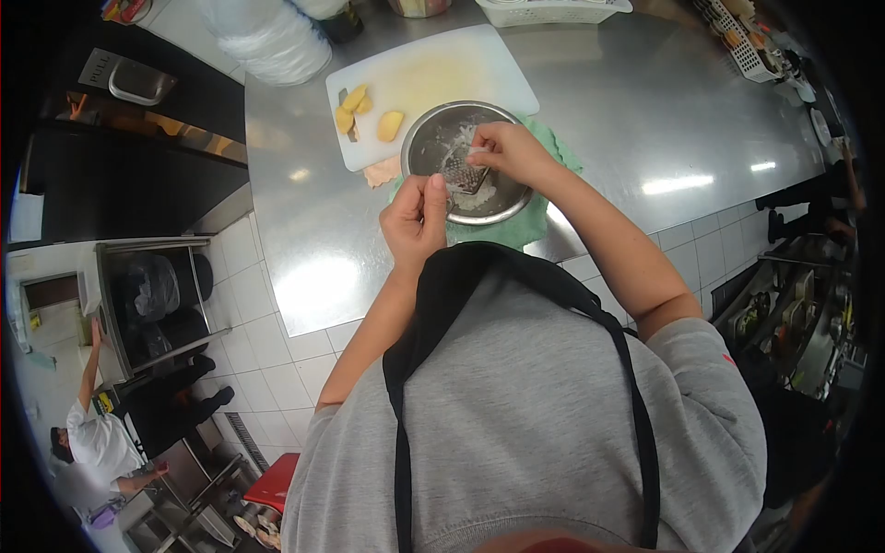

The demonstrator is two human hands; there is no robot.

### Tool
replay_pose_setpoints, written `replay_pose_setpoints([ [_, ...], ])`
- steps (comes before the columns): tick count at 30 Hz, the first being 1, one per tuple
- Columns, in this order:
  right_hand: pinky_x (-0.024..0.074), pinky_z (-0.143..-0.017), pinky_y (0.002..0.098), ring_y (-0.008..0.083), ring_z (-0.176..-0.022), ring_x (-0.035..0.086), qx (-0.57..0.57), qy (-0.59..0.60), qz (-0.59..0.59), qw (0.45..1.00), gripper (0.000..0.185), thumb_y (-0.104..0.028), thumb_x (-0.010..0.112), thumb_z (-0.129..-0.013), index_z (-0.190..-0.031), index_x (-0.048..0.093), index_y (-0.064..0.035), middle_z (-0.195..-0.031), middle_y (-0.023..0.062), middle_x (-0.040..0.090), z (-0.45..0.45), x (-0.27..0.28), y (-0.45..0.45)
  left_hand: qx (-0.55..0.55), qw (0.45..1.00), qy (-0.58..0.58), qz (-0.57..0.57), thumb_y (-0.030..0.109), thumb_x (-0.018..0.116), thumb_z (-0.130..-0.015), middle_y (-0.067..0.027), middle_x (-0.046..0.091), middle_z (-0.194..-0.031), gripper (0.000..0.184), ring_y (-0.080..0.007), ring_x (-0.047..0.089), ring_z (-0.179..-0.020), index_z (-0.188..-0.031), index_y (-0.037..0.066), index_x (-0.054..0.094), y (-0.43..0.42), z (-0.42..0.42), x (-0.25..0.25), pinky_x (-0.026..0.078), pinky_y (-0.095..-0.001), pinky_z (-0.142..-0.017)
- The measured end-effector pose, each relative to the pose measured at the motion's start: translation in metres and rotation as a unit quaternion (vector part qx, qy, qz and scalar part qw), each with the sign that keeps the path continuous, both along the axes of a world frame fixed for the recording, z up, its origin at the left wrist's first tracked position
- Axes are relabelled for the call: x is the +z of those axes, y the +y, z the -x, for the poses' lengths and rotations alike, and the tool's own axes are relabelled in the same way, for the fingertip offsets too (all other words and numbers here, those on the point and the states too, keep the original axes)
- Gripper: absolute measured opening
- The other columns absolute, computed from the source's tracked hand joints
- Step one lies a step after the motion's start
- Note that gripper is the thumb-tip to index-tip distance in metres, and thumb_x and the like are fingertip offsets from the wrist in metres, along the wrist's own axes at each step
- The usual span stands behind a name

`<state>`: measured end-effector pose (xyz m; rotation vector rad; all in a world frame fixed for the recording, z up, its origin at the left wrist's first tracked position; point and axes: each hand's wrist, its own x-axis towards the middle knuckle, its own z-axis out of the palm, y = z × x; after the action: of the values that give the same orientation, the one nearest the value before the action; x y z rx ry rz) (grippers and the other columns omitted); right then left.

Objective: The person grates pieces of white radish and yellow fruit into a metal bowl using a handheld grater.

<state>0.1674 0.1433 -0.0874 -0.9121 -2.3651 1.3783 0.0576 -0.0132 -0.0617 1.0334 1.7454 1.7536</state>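
Note:
A metal bowl rests on a green cloth on the steel table. My left hand is closed on the near-left end of a small metal grater, which slants down into the bowl. Over the bowl's right part, the fingers of my right hand pinch a small pale piece against the upper part of the grater. Pale, wet shreds lie in the bowl. Behind it, a white cutting board carries yellow pieces at its left side.
Plastic-wrapped stacks stand at the table's back left. A white basket sits at the back edge, another basket at the back right. A person in white is at the far left, and people in dark clothes are at the right.

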Motion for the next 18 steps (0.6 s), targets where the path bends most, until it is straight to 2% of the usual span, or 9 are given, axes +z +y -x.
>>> replay_pose_setpoints([
  [2,0.0415,-0.059,0.0272,0.0142,-0.064,0.052,0.004,-0.024,-0.038,0.999,0.021,-0.018,0.068,-0.072,-0.080,0.056,-0.0026,-0.069,0.0058,0.053,0.010,0.005,-0.004,0.006,1.000,-0.011,-0.001,0.015,0.055,-0.086,0.0039,0.046,-0.051,0.024,-0.0005,0.035,-0.046,-0.066,0.003,0.055,0.003,0.002,0.000,0.027,-0.0172,-0.043],
  [4,0.0411,-0.058,0.0309,0.0192,-0.062,0.051,0.084,0.060,-0.081,0.991,0.020,-0.018,0.067,-0.073,-0.079,0.056,-0.0020,-0.066,0.0084,0.051,0.012,0.018,-0.020,0.015,1.000,-0.022,-0.001,0.016,0.055,-0.086,0.0041,0.046,-0.050,0.025,-0.0005,0.035,-0.046,-0.065,0.003,0.055,0.001,0.001,0.001,0.027,-0.0172,-0.043],
  [5,0.0411,-0.058,0.0309,0.0192,-0.062,0.051,0.083,0.059,-0.079,0.992,0.020,-0.018,0.067,-0.073,-0.079,0.056,-0.0020,-0.066,0.0084,0.051,0.011,0.006,-0.014,0.013,0.999,-0.035,-0.011,0.016,0.055,-0.086,0.0043,0.046,-0.051,0.025,-0.0005,0.035,-0.047,-0.065,0.002,0.054,0.001,0.000,0.001,0.027,-0.0171,-0.043],
  [7,0.0411,-0.059,0.0339,0.0242,-0.063,0.051,0.055,0.049,-0.186,0.980,0.018,-0.017,0.065,-0.074,-0.077,0.056,-0.0016,-0.068,0.0103,0.052,0.012,-0.014,0.006,0.009,0.998,-0.047,-0.027,0.016,0.055,-0.087,0.0045,0.046,-0.051,0.025,-0.0004,0.035,-0.047,-0.066,0.002,0.054,0.003,0.000,0.000,0.027,-0.0170,-0.043],
  [8,0.0413,-0.060,0.0355,0.0266,-0.065,0.052,0.039,-0.021,-0.166,0.985,0.018,-0.015,0.064,-0.073,-0.076,0.054,-0.0009,-0.070,0.0117,0.054,0.009,-0.014,0.009,0.008,0.999,-0.040,-0.010,0.015,0.054,-0.087,0.0047,0.046,-0.052,0.025,-0.0003,0.035,-0.047,-0.066,0.002,0.054,0.000,-0.001,0.000,0.026,-0.0170,-0.043],
  [11,0.0416,-0.059,0.0343,0.0243,-0.064,0.053,0.100,0.069,-0.137,0.983,0.018,-0.015,0.064,-0.074,-0.075,0.053,-0.0009,-0.071,0.0114,0.055,0.012,0.010,-0.011,0.006,0.999,-0.049,-0.005,0.015,0.054,-0.087,0.0049,0.045,-0.052,0.025,0.0001,0.034,-0.048,-0.067,0.001,0.053,-0.001,0.003,0.000,0.025,-0.0171,-0.043],
  [15,0.0424,-0.059,0.0327,0.0221,-0.064,0.055,0.087,0.064,-0.088,0.990,0.017,-0.014,0.064,-0.074,-0.075,0.053,-0.0013,-0.070,0.0113,0.057,0.010,-0.001,0.001,0.004,0.996,-0.079,-0.032,0.016,0.053,-0.088,0.0058,0.044,-0.053,0.026,0.0005,0.032,-0.048,-0.066,0.002,0.052,0.001,-0.001,0.005,0.023,-0.0174,-0.043],
  [17,0.0429,-0.059,0.0310,0.0203,-0.063,0.056,0.058,-0.011,-0.107,0.993,0.016,-0.014,0.063,-0.075,-0.076,0.053,-0.0017,-0.068,0.0104,0.057,0.013,-0.004,0.004,0.009,0.998,-0.060,-0.020,0.016,0.053,-0.088,0.0060,0.044,-0.053,0.027,0.0006,0.032,-0.048,-0.065,0.002,0.052,0.001,0.000,0.004,0.023,-0.0174,-0.043],
  [18,0.0433,-0.059,0.0310,0.0214,-0.063,0.056,0.080,0.045,-0.105,0.990,0.016,-0.014,0.063,-0.075,-0.076,0.053,-0.0019,-0.066,0.0104,0.057,0.013,0.004,-0.007,0.015,0.999,-0.043,-0.004,0.016,0.053,-0.088,0.0062,0.044,-0.053,0.027,0.0006,0.032,-0.048,-0.064,0.003,0.051,-0.002,-0.001,0.005,0.023,-0.0174,-0.043],
])
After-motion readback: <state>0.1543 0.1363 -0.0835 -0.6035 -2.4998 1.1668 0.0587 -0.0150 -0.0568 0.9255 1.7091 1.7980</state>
